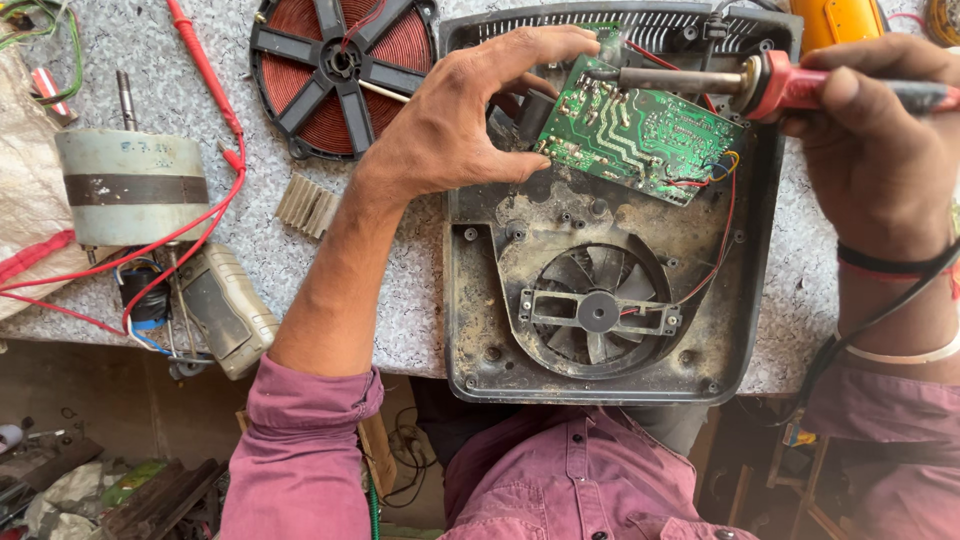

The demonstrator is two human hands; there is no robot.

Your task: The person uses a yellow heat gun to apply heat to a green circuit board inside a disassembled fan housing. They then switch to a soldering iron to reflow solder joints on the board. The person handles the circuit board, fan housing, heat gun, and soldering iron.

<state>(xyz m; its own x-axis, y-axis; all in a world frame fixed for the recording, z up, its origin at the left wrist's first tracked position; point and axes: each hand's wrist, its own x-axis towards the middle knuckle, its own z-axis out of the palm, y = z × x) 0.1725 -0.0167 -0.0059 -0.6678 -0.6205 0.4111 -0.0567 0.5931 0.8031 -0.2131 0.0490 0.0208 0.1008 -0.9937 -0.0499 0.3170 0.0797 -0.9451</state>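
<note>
My left hand (460, 115) grips the left edge of a green circuit board (640, 135), tilted up inside an open dusty grey appliance casing (470, 300). My right hand (875, 130) is closed around the red handle of a soldering iron (790, 85). The iron's metal tip touches the board's upper left corner. A round black fan (597, 310) sits in the casing's lower half, with red wires running from it to the board.
A copper induction coil (345, 70) on a black frame lies at the table's top. An electric motor (130, 185), red leads (205, 70), a small finned heat sink (307, 205) and a grey meter (228, 310) lie at the left. The table edge runs below the casing.
</note>
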